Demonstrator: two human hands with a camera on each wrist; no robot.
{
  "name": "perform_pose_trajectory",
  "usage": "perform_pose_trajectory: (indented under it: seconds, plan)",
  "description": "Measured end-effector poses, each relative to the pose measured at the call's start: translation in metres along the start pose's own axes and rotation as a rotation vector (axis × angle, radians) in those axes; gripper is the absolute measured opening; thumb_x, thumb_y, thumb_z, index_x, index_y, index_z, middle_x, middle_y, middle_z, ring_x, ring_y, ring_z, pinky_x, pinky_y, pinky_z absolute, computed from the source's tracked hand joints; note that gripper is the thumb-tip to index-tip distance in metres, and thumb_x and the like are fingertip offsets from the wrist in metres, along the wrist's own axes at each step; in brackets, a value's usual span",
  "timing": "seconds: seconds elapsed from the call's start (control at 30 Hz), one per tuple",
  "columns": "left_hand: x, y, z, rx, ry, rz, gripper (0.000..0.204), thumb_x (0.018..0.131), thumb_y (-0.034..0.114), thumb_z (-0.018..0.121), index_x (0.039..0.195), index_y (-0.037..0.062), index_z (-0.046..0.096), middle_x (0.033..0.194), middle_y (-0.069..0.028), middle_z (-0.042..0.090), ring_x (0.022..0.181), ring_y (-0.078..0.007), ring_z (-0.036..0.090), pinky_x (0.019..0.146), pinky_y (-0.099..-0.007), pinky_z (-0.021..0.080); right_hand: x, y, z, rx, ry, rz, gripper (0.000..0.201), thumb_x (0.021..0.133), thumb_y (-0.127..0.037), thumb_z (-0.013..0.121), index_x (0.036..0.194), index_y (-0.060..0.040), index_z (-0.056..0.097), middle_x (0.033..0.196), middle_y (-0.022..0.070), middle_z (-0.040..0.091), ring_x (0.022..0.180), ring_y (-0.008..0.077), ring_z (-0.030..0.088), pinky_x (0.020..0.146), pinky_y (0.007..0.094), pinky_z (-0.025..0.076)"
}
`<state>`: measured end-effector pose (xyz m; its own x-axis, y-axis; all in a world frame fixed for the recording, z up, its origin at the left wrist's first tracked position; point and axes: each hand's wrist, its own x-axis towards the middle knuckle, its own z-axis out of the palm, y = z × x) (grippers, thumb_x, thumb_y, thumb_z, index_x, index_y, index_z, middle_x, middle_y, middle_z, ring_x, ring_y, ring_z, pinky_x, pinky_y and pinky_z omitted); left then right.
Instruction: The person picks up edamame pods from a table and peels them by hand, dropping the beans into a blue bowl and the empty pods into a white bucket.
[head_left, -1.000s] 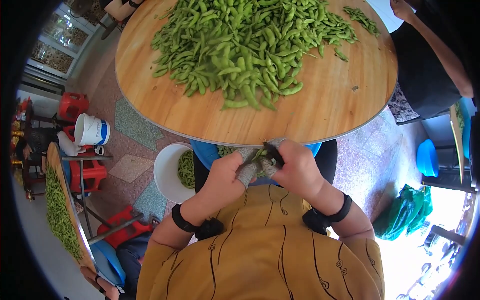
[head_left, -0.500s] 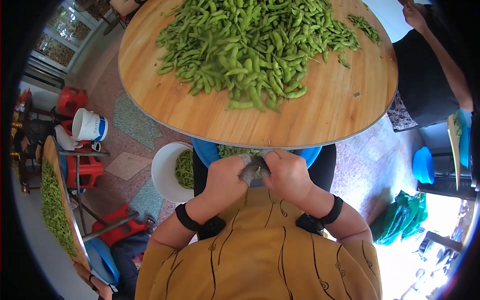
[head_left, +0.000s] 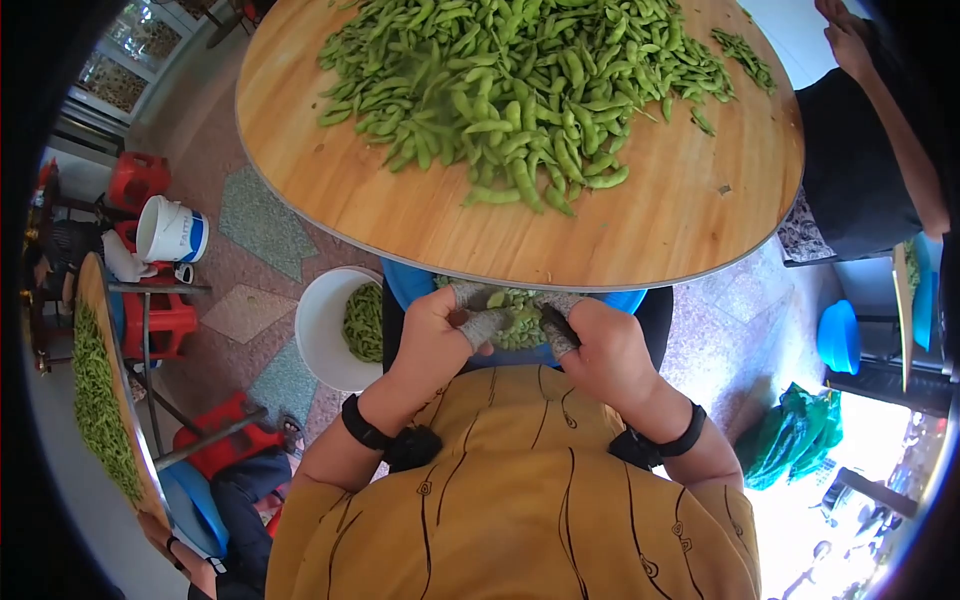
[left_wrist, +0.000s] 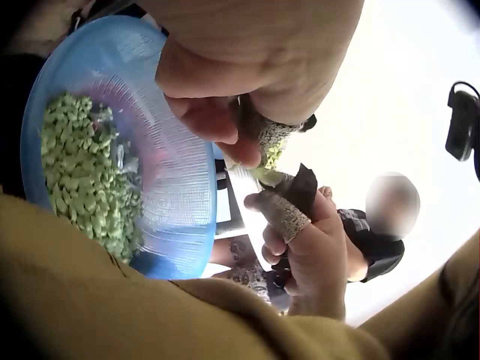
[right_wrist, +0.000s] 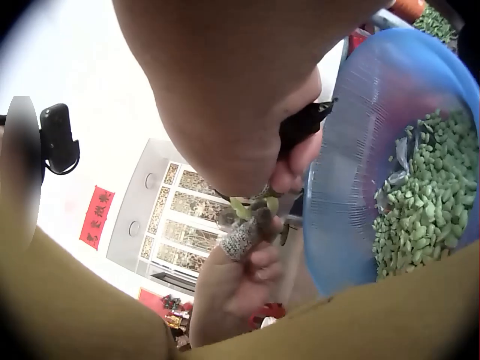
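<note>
My left hand (head_left: 428,335) and right hand (head_left: 603,345) are a little apart in front of my body, fingers curled. Grey knitted covers wrap the thumbs and some fingers, with a black piece on the right hand. In the left wrist view, a green bean pod (left_wrist: 268,177) shows between the two hands' fingertips, pinched there and partly hidden. Below them a blue plastic basin (left_wrist: 201,247), partly under the table edge, contains many shelled green beans (left_wrist: 86,180) and a scrap of clear plastic.
A large heap of edamame pods (head_left: 520,110) covers the middle of the round wooden table (head_left: 690,220) ahead. To the left stands a white bucket (head_left: 318,340) with pods inside. Another person (head_left: 860,150) is at the right; red stools (head_left: 165,325) stand far left.
My hands were close together over a pod; now they have drawn apart, and beans in the basin show between them. The head view has shifted slightly.
</note>
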<state>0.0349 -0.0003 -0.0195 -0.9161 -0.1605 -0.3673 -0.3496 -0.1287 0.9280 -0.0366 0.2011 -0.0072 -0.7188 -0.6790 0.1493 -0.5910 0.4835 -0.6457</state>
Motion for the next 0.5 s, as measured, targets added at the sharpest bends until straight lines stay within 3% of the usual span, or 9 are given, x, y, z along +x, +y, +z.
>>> perform_pose_trajectory:
  seconds: [0.13, 0.2, 0.23, 0.27, 0.33, 0.37, 0.43, 0.5]
  plan:
    - [-0.007, -0.011, -0.017, -0.083, 0.006, -0.008, 0.022, 0.086, 0.000, 0.062, 0.108, -0.0006, 0.062, 0.096, -0.0090, 0.066, 0.067, -0.0122, 0.061, 0.059, -0.0240, 0.049, 0.013, 0.004, -0.011, -0.007, 0.029, -0.034, 0.013, 0.074, -0.007, 0.070, 0.078, -0.0014, 0.059, 0.072, 0.0164, 0.058, 0.066, 0.0376, 0.059, 0.060, 0.0398, 0.050]
    - [-0.016, -0.028, -0.041, -0.049, 0.102, 0.206, 0.025, 0.087, 0.003, 0.065, 0.111, -0.0037, 0.060, 0.102, -0.0077, 0.063, 0.082, -0.0142, 0.064, 0.068, -0.0280, 0.053, 0.031, 0.010, -0.012, -0.057, 0.236, 0.002, 0.014, 0.077, -0.009, 0.071, 0.081, -0.0014, 0.061, 0.075, 0.0168, 0.059, 0.069, 0.0373, 0.060, 0.061, 0.0403, 0.050]
    - [-0.018, -0.037, -0.060, 0.173, 0.160, 0.273, 0.026, 0.085, 0.002, 0.064, 0.109, -0.0045, 0.060, 0.104, -0.0116, 0.063, 0.083, -0.0197, 0.065, 0.071, -0.0306, 0.053, 0.046, 0.012, -0.012, -0.126, 0.360, -0.076, 0.015, 0.078, -0.012, 0.068, 0.084, -0.0032, 0.058, 0.078, 0.0163, 0.059, 0.065, 0.0370, 0.060, 0.054, 0.0436, 0.049]
    - [-0.023, -0.043, -0.079, 0.397, 0.216, 0.335, 0.026, 0.083, 0.001, 0.064, 0.108, -0.0053, 0.060, 0.106, -0.0155, 0.063, 0.085, -0.0252, 0.066, 0.074, -0.0332, 0.054, 0.055, 0.016, -0.012, -0.121, 0.363, -0.080, 0.015, 0.078, -0.012, 0.068, 0.084, -0.0032, 0.058, 0.078, 0.0163, 0.059, 0.065, 0.0370, 0.060, 0.054, 0.0436, 0.049]
    - [-0.039, -0.029, -0.101, 1.012, 0.312, 0.186, 0.027, 0.076, -0.002, 0.062, 0.103, -0.0049, 0.061, 0.113, -0.0238, 0.060, 0.091, -0.0375, 0.065, 0.081, -0.0383, 0.054, 0.069, 0.024, -0.009, -0.309, 0.368, 0.042, 0.015, 0.079, -0.014, 0.067, 0.088, -0.0040, 0.060, 0.081, 0.0156, 0.061, 0.064, 0.0353, 0.061, 0.055, 0.0421, 0.051]
    - [-0.046, -0.036, -0.107, 1.018, 0.316, 0.187, 0.027, 0.076, -0.002, 0.062, 0.103, -0.0049, 0.061, 0.113, -0.0238, 0.060, 0.091, -0.0375, 0.065, 0.081, -0.0383, 0.054, 0.072, 0.032, -0.004, -0.358, 0.349, 0.064, 0.016, 0.079, -0.015, 0.066, 0.089, -0.0044, 0.061, 0.078, 0.0147, 0.061, 0.063, 0.0345, 0.062, 0.054, 0.0419, 0.052]
    - [-0.053, -0.048, -0.110, 1.407, 0.575, 0.027, 0.026, 0.072, -0.003, 0.060, 0.097, -0.0018, 0.063, 0.116, -0.0257, 0.059, 0.094, -0.0428, 0.061, 0.082, -0.0422, 0.052, 0.073, 0.031, -0.004, -0.315, 0.371, 0.042, 0.016, 0.079, -0.015, 0.066, 0.089, -0.0039, 0.061, 0.078, 0.0155, 0.061, 0.065, 0.0358, 0.062, 0.054, 0.0419, 0.052]
    - [-0.054, -0.041, -0.106, 1.415, 0.492, 0.102, 0.024, 0.074, -0.001, 0.060, 0.098, -0.0007, 0.064, 0.115, -0.0252, 0.059, 0.093, -0.0414, 0.062, 0.081, -0.0433, 0.052, 0.069, 0.030, -0.004, -0.276, 0.387, 0.020, 0.016, 0.079, -0.014, 0.067, 0.088, -0.0034, 0.061, 0.078, 0.0163, 0.062, 0.066, 0.0371, 0.062, 0.055, 0.0420, 0.052]
